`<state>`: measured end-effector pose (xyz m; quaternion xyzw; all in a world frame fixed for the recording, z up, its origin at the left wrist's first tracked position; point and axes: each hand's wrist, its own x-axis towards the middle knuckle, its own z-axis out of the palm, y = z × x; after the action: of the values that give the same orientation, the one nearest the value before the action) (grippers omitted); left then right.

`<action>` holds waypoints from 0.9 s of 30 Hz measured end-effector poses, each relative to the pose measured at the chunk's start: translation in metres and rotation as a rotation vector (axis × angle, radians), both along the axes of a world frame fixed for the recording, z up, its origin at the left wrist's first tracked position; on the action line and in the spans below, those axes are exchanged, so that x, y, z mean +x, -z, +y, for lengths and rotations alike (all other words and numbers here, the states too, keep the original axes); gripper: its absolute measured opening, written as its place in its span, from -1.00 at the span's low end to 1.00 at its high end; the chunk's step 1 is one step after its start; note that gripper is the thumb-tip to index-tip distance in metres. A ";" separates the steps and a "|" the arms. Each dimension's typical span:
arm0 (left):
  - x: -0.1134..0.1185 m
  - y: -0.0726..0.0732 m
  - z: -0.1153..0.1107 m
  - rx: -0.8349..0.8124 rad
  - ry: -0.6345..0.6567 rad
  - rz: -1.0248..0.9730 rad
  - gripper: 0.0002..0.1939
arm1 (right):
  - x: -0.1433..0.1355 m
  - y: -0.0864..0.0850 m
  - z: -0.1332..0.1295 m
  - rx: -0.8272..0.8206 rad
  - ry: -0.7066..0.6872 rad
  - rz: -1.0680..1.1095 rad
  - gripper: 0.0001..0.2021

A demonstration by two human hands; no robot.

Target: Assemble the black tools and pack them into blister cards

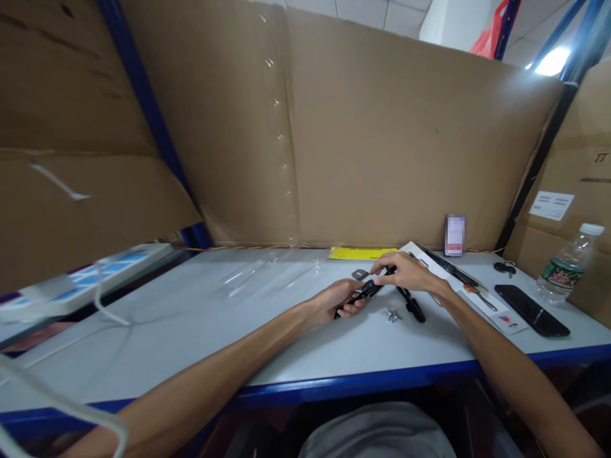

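Note:
A slim black part (370, 288) with a thicker middle is held up between my two hands above the table. My left hand (342, 298) has its fingers wrapped round the lower end of it. From the upper right, my right hand (403, 270) pinches its other end; the fingertips partly cover it. Just below my right hand a second black part (411, 304), elongated, lies on the table. A small heap of silver metal pieces (392, 315) is left of that one. Behind my left hand there is a small grey rounded piece (359, 274).
Right of my hands are a white card package (506, 321), a long dark strip (451, 267), a black phone (532, 310), keys (505, 268) and a water bottle (563, 273). A yellow sheet (363, 253) and clear plastic (272, 273) lie behind. A power strip (105, 277) stands left.

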<state>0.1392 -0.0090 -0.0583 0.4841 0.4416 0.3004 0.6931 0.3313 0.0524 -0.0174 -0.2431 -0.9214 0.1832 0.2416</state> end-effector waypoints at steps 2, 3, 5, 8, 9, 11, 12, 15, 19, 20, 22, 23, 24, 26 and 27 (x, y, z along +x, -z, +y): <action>0.001 0.000 -0.001 0.024 -0.015 -0.011 -0.86 | 0.003 -0.001 0.001 0.003 -0.035 -0.044 -0.81; 0.001 0.000 -0.002 0.038 -0.021 -0.009 -0.87 | 0.004 -0.001 0.001 0.022 -0.043 -0.068 -0.79; 0.002 0.001 -0.003 0.074 -0.027 0.005 -0.88 | 0.003 0.003 0.002 0.064 -0.060 -0.114 -0.76; 0.003 0.003 -0.004 0.109 -0.039 0.037 -0.82 | 0.001 0.006 0.004 0.092 -0.042 -0.106 -0.75; 0.003 0.004 -0.004 0.113 -0.044 0.045 -0.80 | 0.001 0.006 0.004 0.088 -0.014 -0.085 -0.76; 0.003 0.007 -0.003 0.122 -0.043 0.061 -0.76 | 0.001 0.006 0.004 0.066 0.044 -0.048 -0.80; 0.002 0.009 -0.002 0.128 -0.035 0.072 -0.75 | 0.000 0.006 0.004 0.051 0.063 -0.043 -0.82; 0.001 0.013 -0.001 0.173 -0.013 0.123 -0.69 | -0.001 0.007 0.005 0.003 0.085 -0.080 -0.86; 0.000 0.013 -0.002 0.210 0.012 0.190 -0.63 | -0.004 0.014 0.009 -0.007 0.075 -0.147 -0.91; 0.001 0.013 -0.003 0.207 0.024 0.198 -0.62 | -0.004 0.016 0.010 -0.011 0.061 -0.154 -0.93; 0.001 0.011 -0.004 0.212 0.047 0.204 -0.62 | -0.004 0.017 0.011 -0.032 0.044 -0.155 -0.95; 0.001 0.010 -0.004 0.214 0.060 0.205 -0.63 | -0.004 0.016 0.011 -0.046 0.039 -0.156 -0.96; 0.001 0.009 -0.005 0.218 0.072 0.207 -0.64 | -0.003 0.016 0.011 -0.058 0.036 -0.158 -0.96; 0.001 0.009 -0.005 0.222 0.088 0.220 -0.64 | -0.003 0.014 0.010 -0.070 0.030 -0.163 -0.95; 0.001 0.009 -0.005 0.219 0.089 0.226 -0.64 | -0.003 0.013 0.009 -0.074 0.026 -0.164 -0.95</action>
<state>0.1404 -0.0144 -0.0671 0.6066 0.4595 0.2595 0.5947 0.3288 0.0614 -0.0303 -0.2780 -0.9274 0.1933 0.1588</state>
